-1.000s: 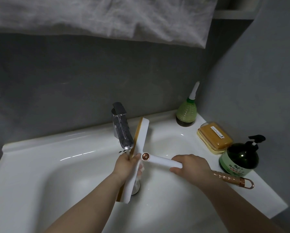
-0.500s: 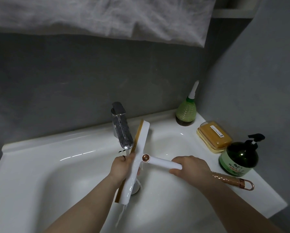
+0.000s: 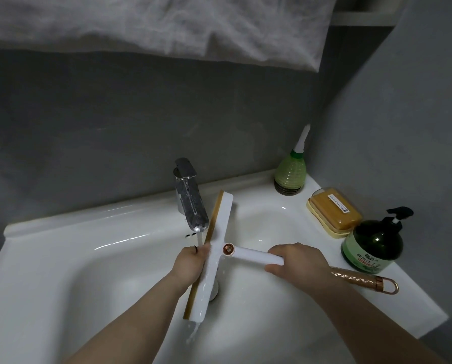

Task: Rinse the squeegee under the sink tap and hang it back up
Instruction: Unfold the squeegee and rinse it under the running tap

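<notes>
Squeegee (image 3: 214, 248) between hands: left (image 3: 189, 264) on blade, right (image 3: 298, 261) gripping handle.

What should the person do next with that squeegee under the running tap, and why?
Probably slide the left hand further down the squeegee blade toward its lower end. Water from the tap lands near the blade's middle and runs off the bottom tip, and the right hand already steadies the handle, so wiping downward would likely finish the rinse.

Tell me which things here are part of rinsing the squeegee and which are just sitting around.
In use: squeegee, tap, sink, left hand, right hand.

Lying about: green pump bottle, soap dish, green nozzle bottle, cloth hanging above.
</notes>
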